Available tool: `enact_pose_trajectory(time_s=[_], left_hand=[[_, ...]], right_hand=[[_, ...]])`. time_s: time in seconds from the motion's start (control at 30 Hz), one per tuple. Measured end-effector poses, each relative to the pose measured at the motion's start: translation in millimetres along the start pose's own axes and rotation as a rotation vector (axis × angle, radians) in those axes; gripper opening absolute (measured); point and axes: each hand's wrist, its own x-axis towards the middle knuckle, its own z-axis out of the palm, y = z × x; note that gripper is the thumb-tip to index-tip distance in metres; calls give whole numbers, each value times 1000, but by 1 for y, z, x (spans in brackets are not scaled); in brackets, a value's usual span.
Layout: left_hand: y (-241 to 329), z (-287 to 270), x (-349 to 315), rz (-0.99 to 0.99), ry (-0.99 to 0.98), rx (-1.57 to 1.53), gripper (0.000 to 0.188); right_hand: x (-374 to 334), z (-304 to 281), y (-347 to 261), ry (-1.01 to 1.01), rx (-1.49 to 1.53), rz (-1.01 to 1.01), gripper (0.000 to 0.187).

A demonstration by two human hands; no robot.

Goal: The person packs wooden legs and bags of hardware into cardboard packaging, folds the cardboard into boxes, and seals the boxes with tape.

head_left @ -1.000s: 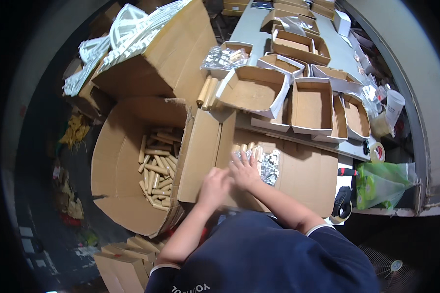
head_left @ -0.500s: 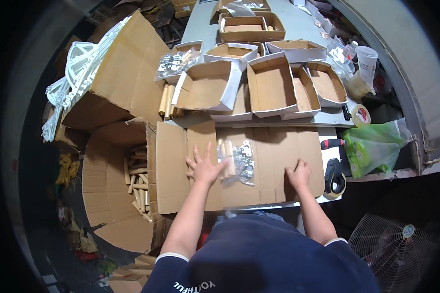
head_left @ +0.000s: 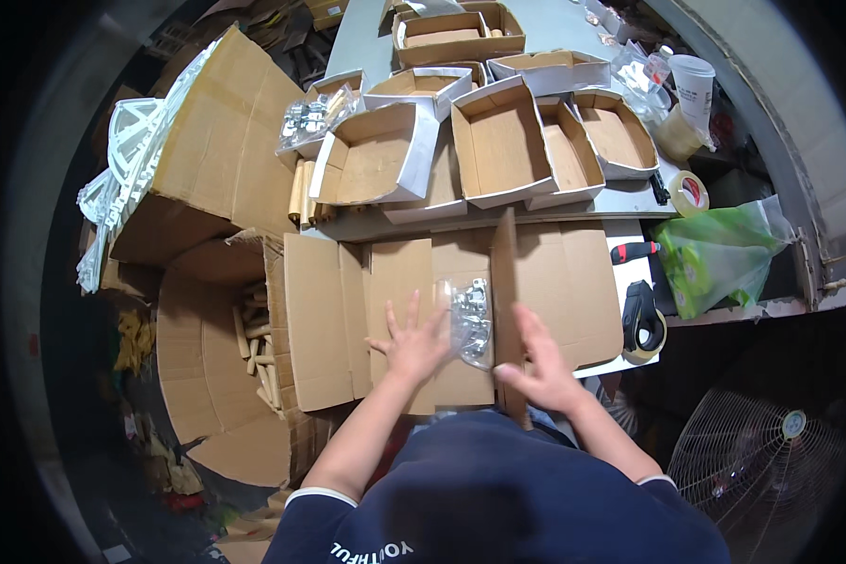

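Observation:
A creased brown cardboard sheet (head_left: pixel 564 282) lies in front of me, with a clear plastic bag of metal fittings (head_left: pixel 473 320) on its middle panel. My left hand (head_left: pixel 414 343) is open, fingers spread, pressing on the folded panel left of the bag; its thumb side reaches the bag's edge. A narrow cardboard flap (head_left: pixel 505 273) stands upright just right of the bag. Against the flap's right face is my right hand (head_left: pixel 542 367), open, with thumb and fingers apart. The wooden dowels by the fittings are hidden from view now.
On the left stands an open carton (head_left: pixel 207 348) with wooden dowels (head_left: pixel 265 352). Beyond the sheet are several shallow cardboard trays (head_left: pixel 503 141). A tape dispenser (head_left: pixel 642 320), a red-black handled tool (head_left: pixel 634 252) and a green plastic bag (head_left: pixel 719 258) lie right; a fan (head_left: pixel 761 470) stands lower right.
The right flap has been raised upright beside the bag, with my right hand moved left behind it. My left hand has shifted slightly right and down, and the left panel sits closer to the bag.

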Motion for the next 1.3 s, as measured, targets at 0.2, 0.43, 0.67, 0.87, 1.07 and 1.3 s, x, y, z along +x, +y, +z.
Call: enact_pose_trajectory(time_s=[0.2,0.43,0.67,0.87,1.07,1.3], left_hand=[[9,-5,1,112,-24,203,63],[-21,42,26,213,212,18,65],[-84,48,24,307,459,-671,57],[-69,31,-17,132,272,15,54],[-44,40,-16,194,359,-16,51],[-46,23,-12,185,256,-56,43]], right_hand=[[61,84,-23,-180,-238,-97,62],[76,130,-20,-54,-410,-87,56],[87,141,-22,-73,-599,-14,54],[83,146,-10,-171,-839,274,53],[69,121,17,-182,-844,199,58],[56,88,44,110,-528,307,73]])
